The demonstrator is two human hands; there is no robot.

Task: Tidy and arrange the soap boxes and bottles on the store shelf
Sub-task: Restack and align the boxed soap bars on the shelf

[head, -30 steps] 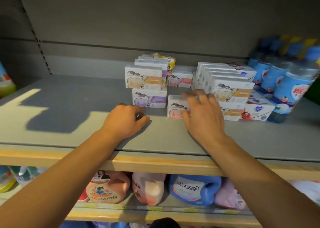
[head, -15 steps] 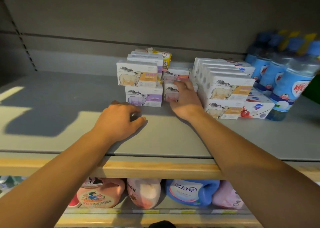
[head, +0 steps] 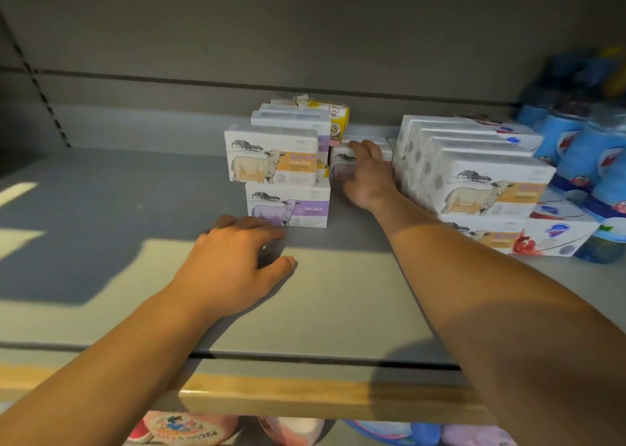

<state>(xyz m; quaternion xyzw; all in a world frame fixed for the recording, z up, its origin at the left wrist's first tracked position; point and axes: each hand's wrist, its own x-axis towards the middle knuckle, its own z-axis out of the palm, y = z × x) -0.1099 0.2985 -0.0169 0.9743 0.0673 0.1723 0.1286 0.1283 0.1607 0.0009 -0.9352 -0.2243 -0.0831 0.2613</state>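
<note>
A small pink soap box [head: 340, 167] sits in the gap between two stacks of white soap boxes. My right hand [head: 369, 177] reaches deep into that gap, its fingers curled over the box's top. The left stack has an orange sheep box [head: 271, 161] on a purple sheep box [head: 288, 208], with a yellow box [head: 333, 120] behind. The right stack [head: 487, 188] is a row of orange sheep boxes. My left hand [head: 233, 269] rests on the shelf just in front of the purple box, fingers loosely curled, holding nothing.
Blue bottles [head: 582, 154] stand at the far right, with a white-and-blue soap box [head: 555, 238] lying in front of them. The grey shelf [head: 101, 208] stretches bare to the left. Its front edge [head: 305, 398] is tan. Detergent jugs [head: 189, 428] show on the shelf below.
My right hand has slid the pink box from the front of the shelf back into the gap between the stacks. My left hand has stayed in place.
</note>
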